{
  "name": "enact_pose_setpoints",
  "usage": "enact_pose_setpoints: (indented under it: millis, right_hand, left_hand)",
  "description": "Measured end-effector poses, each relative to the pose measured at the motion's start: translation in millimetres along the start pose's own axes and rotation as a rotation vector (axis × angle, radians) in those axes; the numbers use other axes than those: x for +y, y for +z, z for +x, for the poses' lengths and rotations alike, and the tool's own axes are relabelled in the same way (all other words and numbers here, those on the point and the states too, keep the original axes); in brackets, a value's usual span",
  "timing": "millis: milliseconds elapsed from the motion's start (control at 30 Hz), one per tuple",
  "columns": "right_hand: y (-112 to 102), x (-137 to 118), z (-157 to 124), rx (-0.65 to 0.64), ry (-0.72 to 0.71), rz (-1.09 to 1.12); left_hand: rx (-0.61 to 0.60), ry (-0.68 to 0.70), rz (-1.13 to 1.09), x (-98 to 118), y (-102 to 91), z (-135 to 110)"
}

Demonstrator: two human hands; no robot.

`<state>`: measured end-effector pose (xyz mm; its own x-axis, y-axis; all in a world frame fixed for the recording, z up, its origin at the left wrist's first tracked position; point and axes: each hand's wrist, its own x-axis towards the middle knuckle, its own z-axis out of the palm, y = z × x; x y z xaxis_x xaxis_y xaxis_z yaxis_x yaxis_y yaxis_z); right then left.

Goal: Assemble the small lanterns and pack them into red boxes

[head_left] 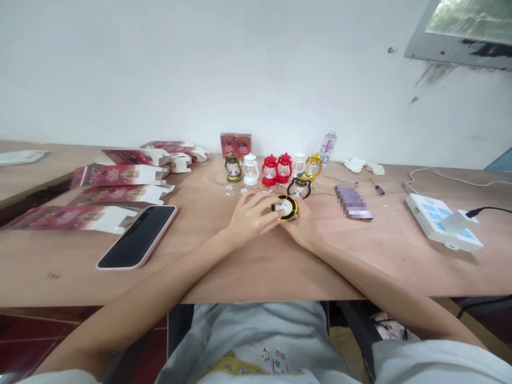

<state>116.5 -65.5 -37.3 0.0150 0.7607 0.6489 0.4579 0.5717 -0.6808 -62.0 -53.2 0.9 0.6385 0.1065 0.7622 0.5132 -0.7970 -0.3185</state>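
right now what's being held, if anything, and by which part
A round black-and-gold piece, held by its side in the right hand; the left hand touches its pale face.

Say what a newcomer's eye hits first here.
Probably the two bright red lanterns, standing side by side among white, bronze and gold ones toward the back of the table. Next, the round black-and-gold piece with a white centre, in front of them between the left hand and right hand. Then the big dark-screened phone, lying left of the hands.
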Motion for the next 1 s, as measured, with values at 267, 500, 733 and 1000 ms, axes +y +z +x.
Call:
enact_pose_setpoints:
  millis: [267,500,733,1000]
  right_hand:
    - [-0.9,-4.6,0.2,-0.054,0.037,-0.035]
    - [-1.6,-7.1,-0.4,-0.060,0.023,-0.068]
    - [-0.5,-5.2,-0.7,-0.054,0.014,-0.080]
    - [2.0,-4.2,0.2,-0.028,0.039,-0.061]
  left_hand:
    - [-0.027,-0.013,0.040,2.0,-4.3,4.1]
    - [0.016,0.028,0.028,-1.0,-2.2,1.2]
    - [0.066,0.019,0.051,-0.7,0.7,0.0]
    - [0.046,0.000,0.010,-3.1,1.3,0.2]
